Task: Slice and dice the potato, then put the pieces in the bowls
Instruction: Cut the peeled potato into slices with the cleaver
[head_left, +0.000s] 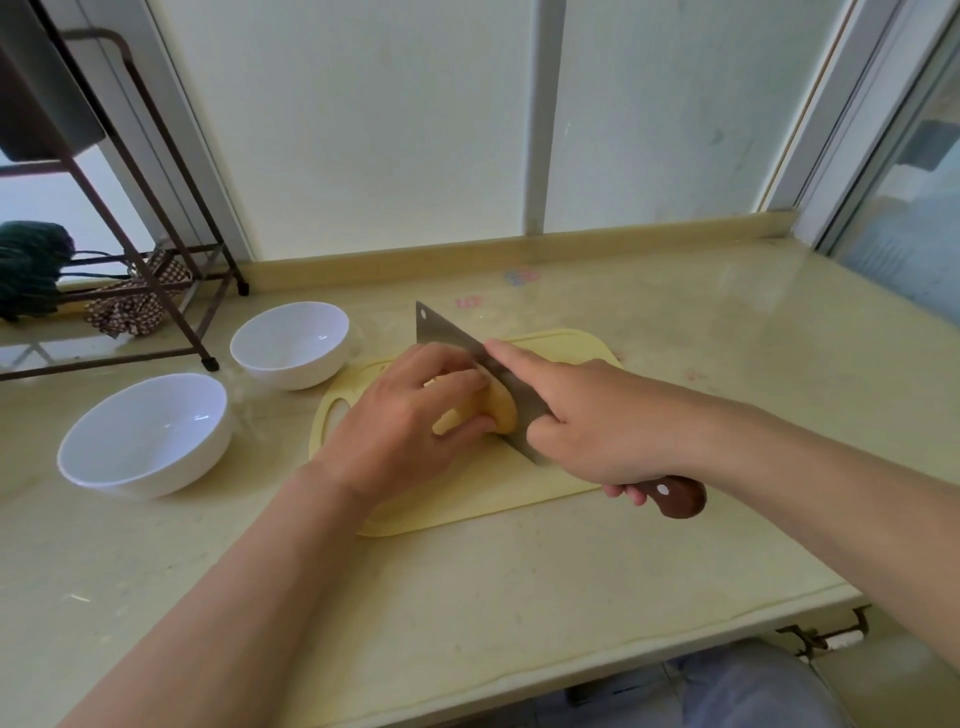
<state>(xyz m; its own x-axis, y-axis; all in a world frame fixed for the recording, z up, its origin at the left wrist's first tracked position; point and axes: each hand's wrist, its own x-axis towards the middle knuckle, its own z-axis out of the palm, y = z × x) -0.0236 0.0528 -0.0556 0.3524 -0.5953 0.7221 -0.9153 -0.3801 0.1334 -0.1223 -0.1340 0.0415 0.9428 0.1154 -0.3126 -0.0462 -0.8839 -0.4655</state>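
Potato, pale yellow, lies mid-board under the left hand. Counter carries the yellow cutting board. Two empty white bowls: near bowl at 9 o'clock of the board, far bowl at 10 o'clock, likely staged within reach for the pieces. Cleaver blade meets the potato's 3 o'clock end; slicing judged under way. Right hand wraps the handle, forefinger along the spine, probably to steer. Left hand curls over the potato, pinning it.
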